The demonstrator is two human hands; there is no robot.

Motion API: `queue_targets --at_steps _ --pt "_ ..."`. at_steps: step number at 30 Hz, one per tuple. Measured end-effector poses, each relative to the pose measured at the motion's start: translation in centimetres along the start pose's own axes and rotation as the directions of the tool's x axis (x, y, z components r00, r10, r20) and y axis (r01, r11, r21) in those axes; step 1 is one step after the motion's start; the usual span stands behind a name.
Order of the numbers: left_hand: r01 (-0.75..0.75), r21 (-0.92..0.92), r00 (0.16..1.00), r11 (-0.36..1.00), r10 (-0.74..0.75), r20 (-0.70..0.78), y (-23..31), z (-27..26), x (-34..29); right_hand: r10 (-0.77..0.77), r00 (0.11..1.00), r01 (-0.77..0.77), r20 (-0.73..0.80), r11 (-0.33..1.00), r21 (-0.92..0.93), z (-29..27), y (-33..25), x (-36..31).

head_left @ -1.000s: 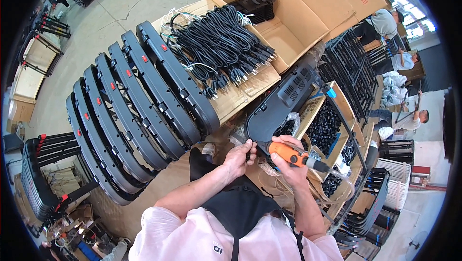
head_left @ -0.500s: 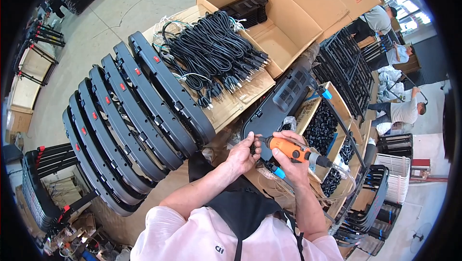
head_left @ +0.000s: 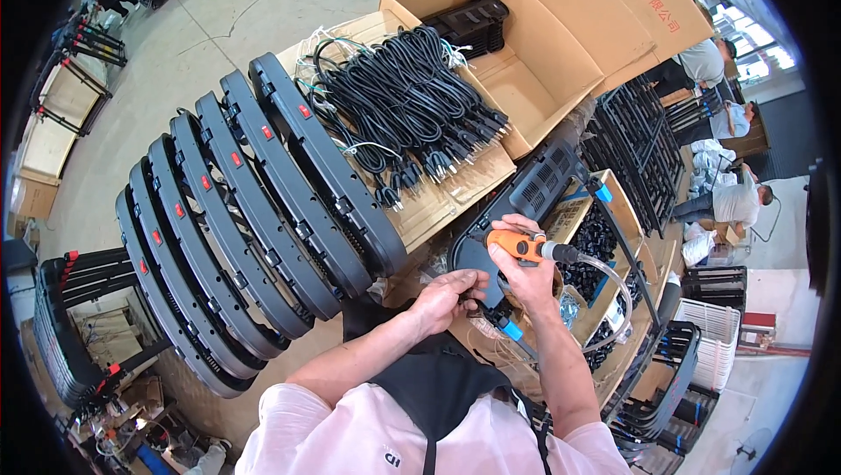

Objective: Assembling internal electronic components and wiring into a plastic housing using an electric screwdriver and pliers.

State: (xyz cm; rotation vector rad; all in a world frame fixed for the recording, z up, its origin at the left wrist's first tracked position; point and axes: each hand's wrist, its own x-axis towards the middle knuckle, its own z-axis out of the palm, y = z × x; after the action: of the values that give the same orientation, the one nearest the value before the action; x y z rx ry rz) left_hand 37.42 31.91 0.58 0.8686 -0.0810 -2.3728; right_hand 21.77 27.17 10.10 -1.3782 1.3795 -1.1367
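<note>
My right hand [head_left: 527,280] is wrapped round an orange air screwdriver [head_left: 519,245], with a hose [head_left: 620,272] running from its rear. The screwdriver is above a dark grey plastic housing [head_left: 473,249] with vent slots, and its tip is hard to make out. My left hand [head_left: 448,301] is closed at the near end of that housing, fingertips pinched; whatever they hold is too small to name. Beside them sits a blue-ended black frame piece [head_left: 510,329].
Several curved dark housings with red switches [head_left: 236,159] stand in a row at left. Bundled black power cords [head_left: 412,94] lie on cardboard, by an open carton [head_left: 561,32]. A wooden bin [head_left: 624,203] holds small black parts. Other people [head_left: 736,199] work at far right.
The screwdriver has lifted away from my left hand and swung up over the housing. My left hand has shifted slightly down, fingers still pinched. The whole view has shifted slightly.
</note>
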Motion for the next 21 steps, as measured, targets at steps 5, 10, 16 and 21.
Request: queue_targets --at_steps 5,10,16,21 --pt "-0.017 0.078 0.998 0.997 0.012 0.062 0.0 -1.3 -0.2 0.032 0.994 -0.018 0.101 0.990 -0.138 0.2 -1.0 0.9" --pt "-0.046 0.038 0.999 0.998 0.046 0.007 0.2 -1.4 0.1 -0.018 0.991 0.043 0.129 0.980 -0.193 0.1 -0.9 1.1" --pt "-0.046 -0.078 0.998 0.996 0.042 -0.046 0.9 -0.6 -0.5 0.014 0.992 0.002 0.127 0.992 -0.125 0.4 -0.7 1.0" --pt "-0.050 0.036 0.999 0.998 0.050 0.016 0.8 -2.1 -0.1 0.036 0.994 -0.028 0.105 0.996 -0.082 0.3 -0.9 0.6"
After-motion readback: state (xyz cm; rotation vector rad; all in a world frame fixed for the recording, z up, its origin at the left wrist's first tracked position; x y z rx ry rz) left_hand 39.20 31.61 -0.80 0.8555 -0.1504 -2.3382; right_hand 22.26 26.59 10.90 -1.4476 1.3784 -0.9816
